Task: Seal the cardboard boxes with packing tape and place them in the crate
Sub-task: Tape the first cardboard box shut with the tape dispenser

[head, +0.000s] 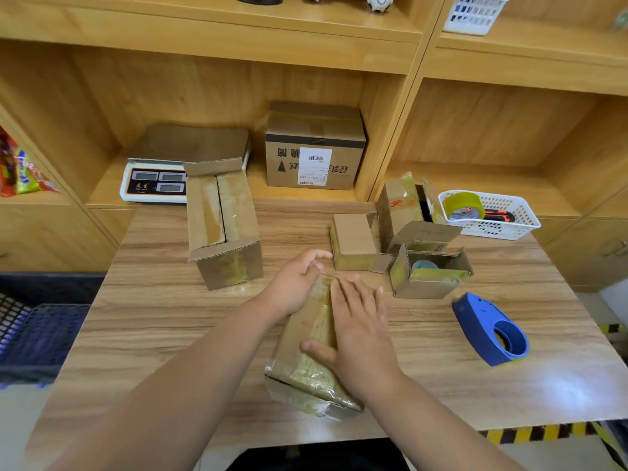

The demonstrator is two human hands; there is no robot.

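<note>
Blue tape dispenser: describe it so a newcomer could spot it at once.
Start at the wood-grain table and look to its right side, beyond the right hand. The blue plastic tape dispenser lies there by itself, nearer the person than the small open cardboard box. It is the only blue, curved item on the tabletop; everything around it is brown cardboard.

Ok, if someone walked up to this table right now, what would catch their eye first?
Front and centre, the left hand holds the far end of a tape-covered box while the right hand presses flat on its top. A blue tape dispenser lies on the table to the right, and a long unsealed box stands at the far left.
</note>
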